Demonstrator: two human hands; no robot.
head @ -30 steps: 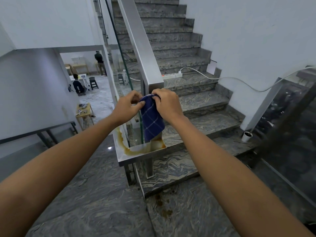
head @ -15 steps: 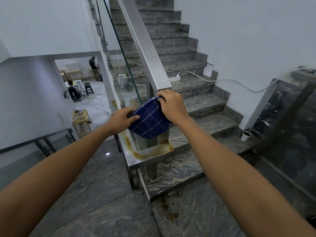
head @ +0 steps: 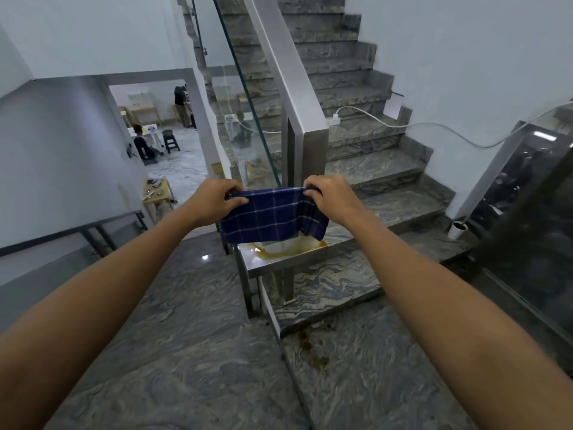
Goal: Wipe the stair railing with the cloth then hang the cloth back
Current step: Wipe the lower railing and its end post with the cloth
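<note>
One blue checked cloth (head: 273,217) is stretched out between two bare hands, held in the air just in front of the lower end of the stair railing (head: 290,79). The left hand (head: 214,200) is clamped on the cloth's left upper corner, thumb on top and fingers curled under. The right hand (head: 328,197) is clamped on the right upper corner, where the fabric bunches and hangs in a fold. The cloth's lower edge droops over one flat steel ledge (head: 279,259) at the foot of the railing, which carries a brown, ring-shaped stain; whether cloth and ledge touch cannot be told.

The railing is a single flat steel bar rising up and away to the left, ending in one square post (head: 311,156), with one glass panel (head: 245,119) beside it. One white cable (head: 434,127) trails across the grey marbled steps. One white cup (head: 458,229) stands on the floor by the right wall. Through the opening on the left, two people are in a lower room, with one small wooden desk (head: 156,193) nearer the camera.
</note>
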